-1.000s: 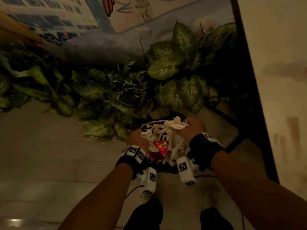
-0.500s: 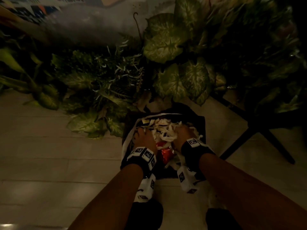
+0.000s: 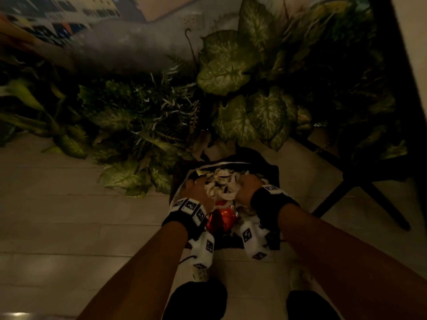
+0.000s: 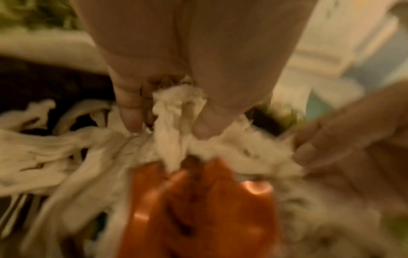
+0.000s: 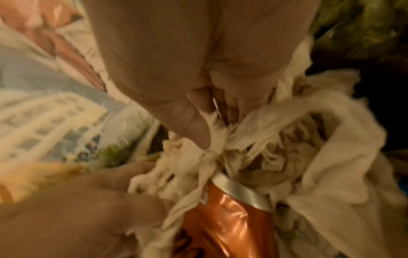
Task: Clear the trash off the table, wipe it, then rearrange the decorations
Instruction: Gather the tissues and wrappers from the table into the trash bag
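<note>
**Trash going down into the bin by the plants**

Trash (image 3: 225, 184) is what we are handling: a bundle of shredded white paper strips with a crushed orange can (image 3: 223, 218) hanging under it, and we are holding it between both hands right over a dark, bag-lined bin (image 3: 273, 172) on the floor.

Going left to right, our left hand (image 3: 198, 189) is pinching a twist of strips between thumb and fingers; the left wrist view shows the fingers (image 4: 130, 111) curled down into the paper. The can is sitting below and between the two hands, just nearer to us than the knuckles. Our right hand (image 3: 248, 187) is gripping the other side of the bundle, thumb and fingers closed on a tuft of strips.

We are judging the main risk to be the can: neither hand appears to be gripping it directly, so if the paper slips or tears it may drop, and it is hanging close to the near rim, where it could bounce onto the tiled floor (image 3: 69, 204). Loose strips may also trail over the rim.

Beyond the fingertips, leafy plants (image 3: 231, 65) are crowding the far rim. To the right of the right hand a dark furniture leg (image 3: 342, 192) is angling in. To the left of the left hand the floor is open.
</note>
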Demonstrator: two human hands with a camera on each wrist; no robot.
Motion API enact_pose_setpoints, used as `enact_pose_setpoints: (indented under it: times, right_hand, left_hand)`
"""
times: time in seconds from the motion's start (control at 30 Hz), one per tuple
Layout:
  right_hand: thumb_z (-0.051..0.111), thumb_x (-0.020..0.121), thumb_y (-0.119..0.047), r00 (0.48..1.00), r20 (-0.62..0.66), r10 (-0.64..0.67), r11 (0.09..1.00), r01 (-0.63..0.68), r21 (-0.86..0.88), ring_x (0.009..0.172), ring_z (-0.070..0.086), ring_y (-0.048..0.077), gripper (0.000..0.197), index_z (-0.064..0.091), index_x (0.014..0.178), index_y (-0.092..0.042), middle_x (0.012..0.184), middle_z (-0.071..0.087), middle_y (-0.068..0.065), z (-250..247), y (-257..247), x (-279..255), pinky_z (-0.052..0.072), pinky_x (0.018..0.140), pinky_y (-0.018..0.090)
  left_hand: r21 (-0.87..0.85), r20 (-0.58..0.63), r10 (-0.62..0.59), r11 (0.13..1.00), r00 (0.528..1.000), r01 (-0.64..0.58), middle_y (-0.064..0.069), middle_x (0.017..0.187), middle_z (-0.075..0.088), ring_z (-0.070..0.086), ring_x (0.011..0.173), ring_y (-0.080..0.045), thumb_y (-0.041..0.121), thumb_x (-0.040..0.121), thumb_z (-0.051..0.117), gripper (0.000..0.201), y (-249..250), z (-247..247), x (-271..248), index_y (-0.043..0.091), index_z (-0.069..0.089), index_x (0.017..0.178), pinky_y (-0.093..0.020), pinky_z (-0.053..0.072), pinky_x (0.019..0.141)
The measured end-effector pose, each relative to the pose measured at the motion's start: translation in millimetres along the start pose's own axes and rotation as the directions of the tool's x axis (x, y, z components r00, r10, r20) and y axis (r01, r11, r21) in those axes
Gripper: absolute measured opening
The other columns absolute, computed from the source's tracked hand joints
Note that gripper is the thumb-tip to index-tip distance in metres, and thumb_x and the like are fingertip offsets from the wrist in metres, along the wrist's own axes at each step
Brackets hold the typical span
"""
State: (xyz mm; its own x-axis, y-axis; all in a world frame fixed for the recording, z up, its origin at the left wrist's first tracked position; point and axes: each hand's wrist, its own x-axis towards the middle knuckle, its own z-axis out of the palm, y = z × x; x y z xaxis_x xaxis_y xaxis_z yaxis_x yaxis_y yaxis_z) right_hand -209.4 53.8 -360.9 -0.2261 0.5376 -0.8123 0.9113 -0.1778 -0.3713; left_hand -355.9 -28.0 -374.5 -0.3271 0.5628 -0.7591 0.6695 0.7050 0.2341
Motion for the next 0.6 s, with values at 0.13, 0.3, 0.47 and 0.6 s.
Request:
enact_pose_setpoints:
  times: [0.13, 0.3, 0.47, 0.6]
  right_hand:
    - [0.059, 0.075, -0.023, 0.997, 0.024, -0.069, 0.991, 0.065, 0.116, 0.120, 0.051, 0.032, 0.066, 0.041, 0.139, -0.021, 0.138, 0.048, 0.011, -17.5, -0.3, -32.6, 0.045, 0.101, 0.040]
    - [0.059, 0.082, -0.026, 0.987, -0.003, -0.162, 0.974, 0.160, 0.158, 0.116, 0.055, 0.027, 0.056, 0.042, 0.136, -0.033, 0.132, 0.054, 0.004, -36.2, -3.8, -86.5, 0.047, 0.098, 0.035]
    - [0.068, 0.078, -0.021, 0.946, -0.016, -0.323, 0.934, 0.322, 0.154, 0.115, 0.056, 0.021, 0.050, 0.054, 0.126, -0.022, 0.126, 0.056, 0.002, -65.5, -2.2, -166.3, 0.047, 0.099, 0.036]
    - [0.066, 0.082, -0.020, 0.894, -0.047, -0.446, 0.888, 0.449, 0.101, 0.099, 0.061, 0.015, 0.029, 0.062, 0.110, -0.020, 0.110, 0.064, 0.000, -100.2, 29.7, -243.5, 0.051, 0.090, 0.032]
  left_hand:
    - [-0.125, -0.117, 0.088, 0.987, 0.989, -0.102, -0.008, 0.147, 0.037, 0.039, 0.132, -0.026, 0.042, 0.081, 0.062, 0.069, 10.3, -17.2, -42.4, 0.022, 0.037, 0.141, -0.038, 0.035, 0.110]
    - [-0.132, -0.195, 0.146, 0.976, 0.970, -0.173, -0.011, 0.144, 0.041, 0.041, 0.131, -0.025, 0.020, 0.086, 0.063, 0.058, 25.3, -37.5, -96.5, 0.016, 0.041, 0.140, -0.030, 0.032, 0.108]
    - [-0.229, -0.250, 0.069, 0.965, 0.966, -0.128, -0.012, 0.135, 0.048, 0.048, 0.122, -0.028, 0.024, 0.079, 0.059, 0.057, 40.3, -57.2, -140.5, 0.022, 0.049, 0.135, -0.031, 0.039, 0.101]
    - [-0.302, -0.324, 0.011, 0.946, 0.946, -0.115, -0.008, 0.117, 0.063, 0.059, 0.104, -0.023, 0.020, 0.082, 0.063, 0.036, 57.5, -61.8, -178.7, 0.018, 0.063, 0.118, -0.023, 0.043, 0.084]
